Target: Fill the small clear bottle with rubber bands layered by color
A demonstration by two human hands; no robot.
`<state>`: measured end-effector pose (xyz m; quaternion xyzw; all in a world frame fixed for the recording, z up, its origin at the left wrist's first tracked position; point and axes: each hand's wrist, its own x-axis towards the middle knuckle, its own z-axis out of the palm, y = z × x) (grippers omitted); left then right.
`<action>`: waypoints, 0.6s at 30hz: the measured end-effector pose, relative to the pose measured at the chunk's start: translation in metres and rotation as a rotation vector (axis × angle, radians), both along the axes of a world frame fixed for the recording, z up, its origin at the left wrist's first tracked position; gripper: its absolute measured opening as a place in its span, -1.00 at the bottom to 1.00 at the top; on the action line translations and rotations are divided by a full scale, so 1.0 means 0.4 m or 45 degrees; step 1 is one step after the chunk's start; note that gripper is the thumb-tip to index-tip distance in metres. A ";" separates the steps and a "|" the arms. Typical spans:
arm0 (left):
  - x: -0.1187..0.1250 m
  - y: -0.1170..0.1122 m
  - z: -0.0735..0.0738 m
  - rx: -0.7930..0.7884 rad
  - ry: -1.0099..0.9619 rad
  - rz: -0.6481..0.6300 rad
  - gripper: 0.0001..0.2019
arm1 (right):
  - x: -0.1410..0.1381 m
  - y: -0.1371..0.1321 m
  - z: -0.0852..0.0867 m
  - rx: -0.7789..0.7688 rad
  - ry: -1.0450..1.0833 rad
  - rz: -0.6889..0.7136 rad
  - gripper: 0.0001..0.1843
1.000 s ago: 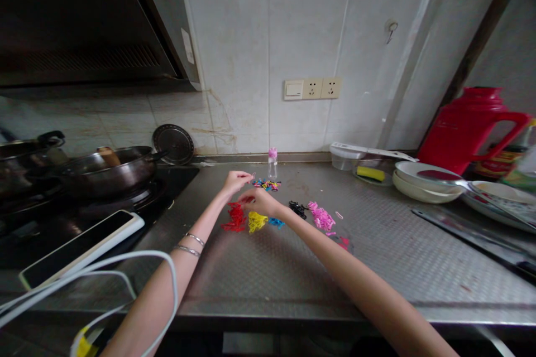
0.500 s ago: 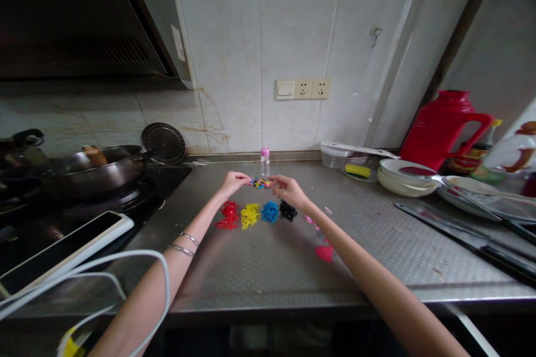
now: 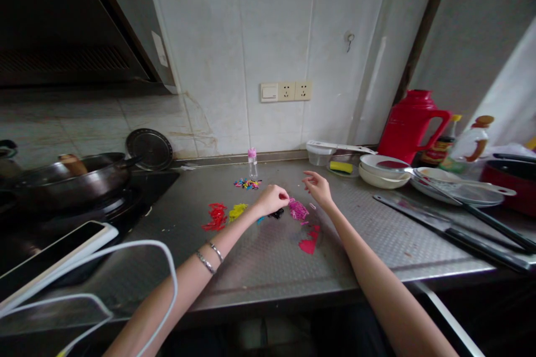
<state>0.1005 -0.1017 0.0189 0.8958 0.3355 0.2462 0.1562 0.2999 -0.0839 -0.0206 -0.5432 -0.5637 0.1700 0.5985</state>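
Observation:
My left hand [image 3: 273,199] is pinched closed beside the magenta heap [image 3: 298,210]; what its fingertips hold, if anything, is too small to make out. Under it lies the black heap [image 3: 276,213], and the blue heap [image 3: 261,219] is mostly covered by my wrist. My right hand [image 3: 319,188] hovers to the right, fingers apart, with nothing visible in them. Farther left are the yellow heap [image 3: 238,212] and the red heap [image 3: 216,216]. A mixed-colour heap [image 3: 248,184] sits behind. All are small, thin pieces, perhaps loops. One pale pink loop [image 3: 312,206] lies alone.
A small clear bottle with a pink cap [image 3: 252,162] stands by the wall. Near the front lies a pink-red patch [image 3: 309,241]. To the right are a knife [image 3: 412,212], bowls [image 3: 383,173] and a red thermos [image 3: 408,128]. A pan [image 3: 84,175] and white cable [image 3: 163,251] are left.
Both hands have left the mixed heap. My left hand moved right to the magenta heap, and my right hand drew off rightward, opening. The view has turned slightly right, showing the magenta heap.

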 end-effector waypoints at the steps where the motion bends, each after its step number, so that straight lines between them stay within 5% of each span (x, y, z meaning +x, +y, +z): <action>1: 0.018 -0.006 -0.005 0.054 0.068 0.021 -0.79 | -0.001 0.001 -0.002 0.011 -0.006 0.000 -0.58; 10: 0.099 -0.034 -0.047 0.221 0.360 0.114 -0.76 | 0.005 0.005 -0.008 0.027 -0.032 -0.016 -0.60; 18: -0.027 0.037 -0.032 0.265 0.204 0.220 -0.73 | -0.003 0.000 -0.005 0.025 -0.055 0.017 -0.51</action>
